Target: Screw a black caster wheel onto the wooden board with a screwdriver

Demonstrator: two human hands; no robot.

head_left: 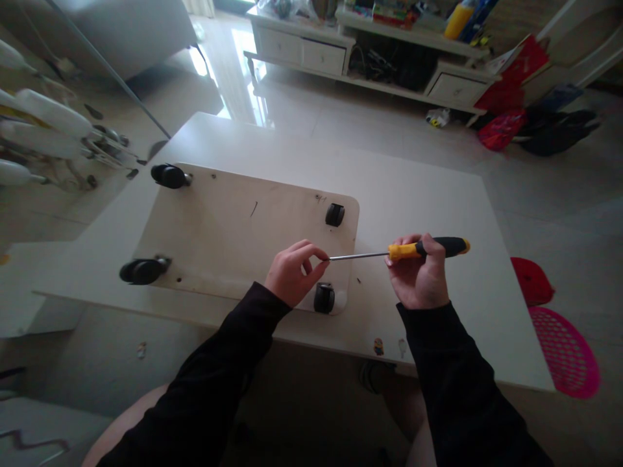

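In my right hand (pixel 418 271) is a screwdriver (pixel 445 246) with a yellow and black handle, held level with its shaft pointing left. My left hand (pixel 298 269) is closed in a pinch at the screwdriver's tip; whatever is between the finger and thumb is too small to make out. Below them a pale board (pixel 233 233) with rounded corners lies flat, black casters at its corners. The near right caster (pixel 324 298) is just under my left hand, and the far right caster (pixel 335 215) stands beyond it. A small dark screw-like piece (pixel 359 281) lies right of the board.
The board rests on a white table (pixel 413 188) with small stickers (pixel 378 346) at its near edge. A pink perforated seat (pixel 564 353) is at the right. A white cabinet (pixel 311 55) stands across the floor, with red bags (pixel 503 126) beside it.
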